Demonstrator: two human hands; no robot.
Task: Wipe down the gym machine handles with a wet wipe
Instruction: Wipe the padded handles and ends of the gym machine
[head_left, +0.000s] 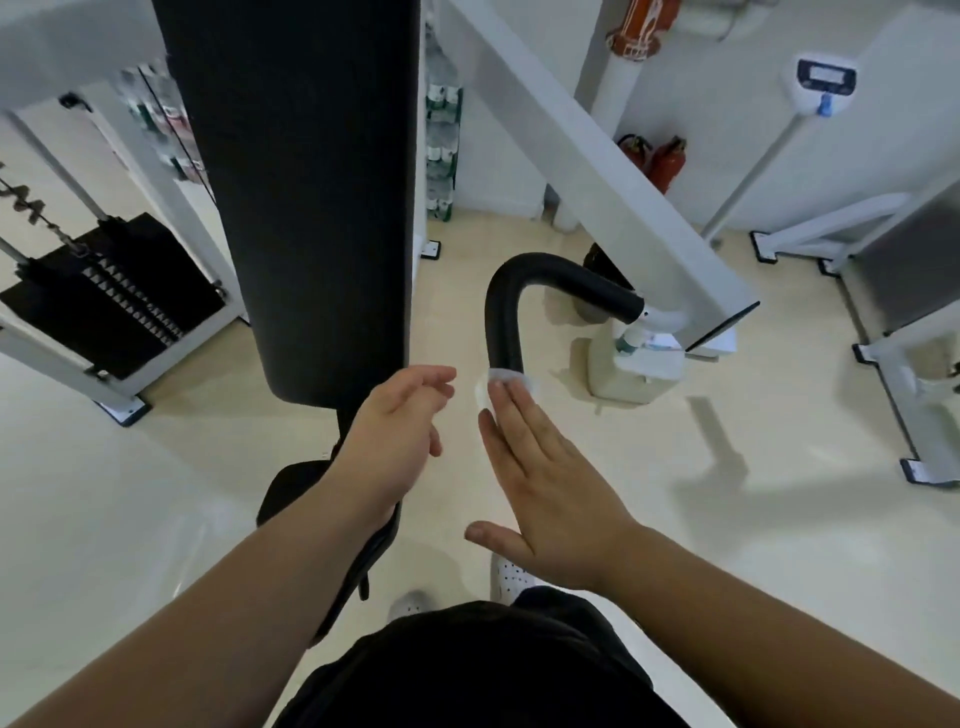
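A curved black foam handle (511, 304) hangs from the white arm (613, 171) of the gym machine, its free end pointing down toward me. A white wet wipe (511, 378) sits under the straight fingertips of my right hand (545, 483), pressed against the handle's lower end. The palm faces down and the thumb is spread out. My left hand (397, 431) hovers to the left of the handle with its fingers loosely curled, holding nothing and touching nothing.
A tall black back pad (306, 182) stands left of the handle, with the black seat (291, 488) below it. A black weight stack (109, 301) is at far left. A white container (634, 371) stands on the floor under the arm. More white machine frames (904, 395) stand at the right.
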